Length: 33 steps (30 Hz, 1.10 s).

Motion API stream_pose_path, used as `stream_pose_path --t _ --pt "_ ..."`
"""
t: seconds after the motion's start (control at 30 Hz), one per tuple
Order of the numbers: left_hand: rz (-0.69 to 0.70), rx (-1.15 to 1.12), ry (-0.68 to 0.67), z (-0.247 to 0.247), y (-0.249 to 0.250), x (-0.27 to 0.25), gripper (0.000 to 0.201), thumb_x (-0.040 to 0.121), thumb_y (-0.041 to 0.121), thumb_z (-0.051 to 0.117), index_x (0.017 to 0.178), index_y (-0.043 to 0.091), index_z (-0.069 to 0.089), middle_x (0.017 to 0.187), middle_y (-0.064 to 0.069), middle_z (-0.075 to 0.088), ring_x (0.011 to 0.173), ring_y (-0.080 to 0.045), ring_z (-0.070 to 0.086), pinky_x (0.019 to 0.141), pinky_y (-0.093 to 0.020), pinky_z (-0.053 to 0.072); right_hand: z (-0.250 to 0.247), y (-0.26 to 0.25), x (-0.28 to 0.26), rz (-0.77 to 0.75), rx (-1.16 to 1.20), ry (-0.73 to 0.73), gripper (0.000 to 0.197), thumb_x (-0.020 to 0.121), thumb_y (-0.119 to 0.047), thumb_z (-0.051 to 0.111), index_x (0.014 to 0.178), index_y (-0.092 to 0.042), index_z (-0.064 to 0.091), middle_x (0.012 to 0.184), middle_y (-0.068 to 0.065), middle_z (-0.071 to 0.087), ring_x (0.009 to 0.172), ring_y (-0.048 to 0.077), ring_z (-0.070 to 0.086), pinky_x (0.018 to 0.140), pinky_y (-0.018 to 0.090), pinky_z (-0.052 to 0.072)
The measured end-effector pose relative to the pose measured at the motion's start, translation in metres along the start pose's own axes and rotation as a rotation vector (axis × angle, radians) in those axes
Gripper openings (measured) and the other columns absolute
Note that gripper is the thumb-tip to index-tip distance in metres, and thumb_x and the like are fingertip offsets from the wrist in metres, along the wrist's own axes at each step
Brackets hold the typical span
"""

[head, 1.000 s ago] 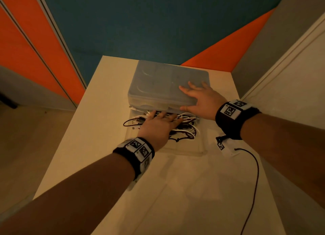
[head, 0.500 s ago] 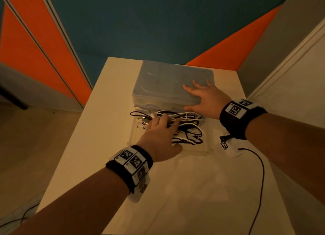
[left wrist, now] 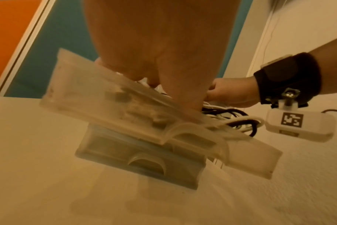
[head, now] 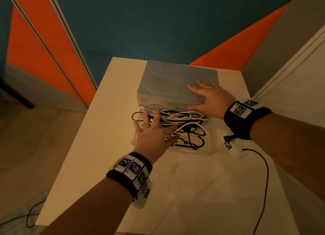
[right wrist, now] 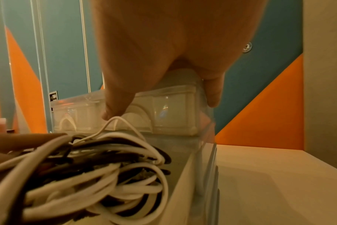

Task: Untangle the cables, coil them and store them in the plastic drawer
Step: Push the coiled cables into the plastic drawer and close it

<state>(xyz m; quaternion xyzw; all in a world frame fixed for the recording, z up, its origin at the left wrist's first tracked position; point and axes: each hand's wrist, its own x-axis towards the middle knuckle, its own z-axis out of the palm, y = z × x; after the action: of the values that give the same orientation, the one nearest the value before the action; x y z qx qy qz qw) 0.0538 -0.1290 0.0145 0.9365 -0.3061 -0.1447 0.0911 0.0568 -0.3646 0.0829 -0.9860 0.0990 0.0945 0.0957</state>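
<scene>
Table (head: 109,129): left hand (head: 153,138) fingers spread, hiding cables (head: 186,127); right hand (head: 209,97) flat on drawer (head: 168,83).

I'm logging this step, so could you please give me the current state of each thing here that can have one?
Drawer: pulled out of its case, holding cables.
Drawer case: on the table, steadied from above.
Cables: black and white, bunched loosely in the drawer, one black loop over the left edge.
Left hand: fingers spread, pressing on the cables.
Right hand: flat on the case, thumb on its front.
</scene>
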Motion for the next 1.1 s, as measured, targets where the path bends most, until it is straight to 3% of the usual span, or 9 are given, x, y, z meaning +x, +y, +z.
stream_pose_path --t 0.4,0.47,0.53,0.6,0.67,0.9,0.97,1.03,1.1 --pt "-0.138 -0.125 -0.121 -0.016 0.011 0.008 0.061 0.081 0.068 0.062 0.136 0.064 0.036 0.165 -0.014 -0.009 0.149 -0.042 -0.017 0.113 -0.071 -0.006 -0.002 -0.002 -0.003 0.002 0.023 0.010 0.081 0.080 -0.064 0.059 0.147 -0.050 0.015 0.161 -0.005 0.010 0.147 0.038 0.001 0.120 0.051 0.011" --pt "-0.123 -0.075 -0.117 -0.018 0.009 0.015 0.062 0.078 0.073 0.061 0.135 0.064 0.039 0.166 -0.014 0.003 0.150 -0.040 -0.010 0.113 -0.070 -0.007 -0.002 -0.001 -0.004 -0.001 0.027 0.007 0.082 0.080 -0.064 0.060 0.147 -0.049 0.015 0.161 -0.004 0.010 0.147 0.038 0.001 0.120 0.050 0.010" --pt "-0.099 -0.092 -0.105 -0.021 0.004 0.025 0.059 0.072 0.077 0.061 0.127 0.061 0.051 0.159 -0.008 0.028 0.151 -0.035 0.003 0.112 -0.069 -0.010 -0.002 -0.001 -0.004 -0.001 0.026 0.005 0.083 0.080 -0.064 0.060 0.147 -0.049 0.015 0.161 -0.004 0.011 0.147 0.039 0.001 0.120 0.050 0.010" --pt "-0.091 -0.177 -0.115 -0.025 -0.003 0.035 0.044 0.066 0.078 0.064 0.105 0.058 0.065 0.138 0.002 0.054 0.146 -0.030 0.022 0.109 -0.071 -0.014 -0.001 -0.001 -0.004 -0.005 0.027 0.006 0.083 0.080 -0.064 0.060 0.148 -0.049 0.015 0.161 -0.004 0.011 0.147 0.039 0.001 0.120 0.049 0.009" --pt "-0.087 -0.258 -0.117 -0.025 -0.007 0.042 0.033 0.061 0.080 0.066 0.082 0.054 0.068 0.115 0.010 0.065 0.137 -0.026 0.036 0.107 -0.072 -0.015 -0.001 -0.001 -0.004 -0.005 0.023 0.006 0.083 0.080 -0.064 0.060 0.148 -0.048 0.015 0.161 -0.003 0.011 0.147 0.039 0.001 0.119 0.048 0.009" --pt "0.006 -0.099 0.048 -0.009 -0.002 0.040 0.039 0.072 0.079 0.055 0.084 0.043 0.049 0.129 -0.003 0.050 0.140 -0.028 0.029 0.113 -0.065 -0.013 0.002 0.001 -0.003 0.000 0.014 0.016 0.082 0.080 -0.065 0.059 0.147 -0.049 0.014 0.161 -0.005 0.010 0.147 0.037 0.001 0.119 0.048 0.009" --pt "0.039 -0.086 0.079 -0.006 -0.003 0.040 0.040 0.076 0.079 0.049 0.086 0.040 0.048 0.125 -0.005 0.052 0.137 -0.027 0.034 0.114 -0.062 -0.014 0.002 0.001 -0.002 0.000 0.013 0.021 0.082 0.080 -0.065 0.059 0.147 -0.050 0.015 0.161 -0.004 0.011 0.147 0.037 0.002 0.119 0.048 0.009" --pt "0.081 -0.065 0.110 -0.006 -0.007 0.039 0.042 0.080 0.078 0.046 0.088 0.037 0.049 0.116 -0.005 0.055 0.126 -0.026 0.043 0.117 -0.060 -0.003 0.002 0.001 -0.002 -0.003 0.020 0.022 0.083 0.080 -0.065 0.060 0.147 -0.050 0.015 0.161 -0.004 0.011 0.147 0.038 0.002 0.119 0.047 0.009" --pt "0.133 -0.039 0.121 -0.006 -0.012 0.037 0.046 0.083 0.076 0.045 0.095 0.032 0.053 0.112 -0.007 0.055 0.116 -0.029 0.049 0.116 -0.054 0.017 0.002 0.000 -0.003 -0.005 0.014 0.020 0.083 0.080 -0.065 0.059 0.148 -0.049 0.015 0.161 -0.004 0.011 0.147 0.038 0.002 0.119 0.047 0.008"
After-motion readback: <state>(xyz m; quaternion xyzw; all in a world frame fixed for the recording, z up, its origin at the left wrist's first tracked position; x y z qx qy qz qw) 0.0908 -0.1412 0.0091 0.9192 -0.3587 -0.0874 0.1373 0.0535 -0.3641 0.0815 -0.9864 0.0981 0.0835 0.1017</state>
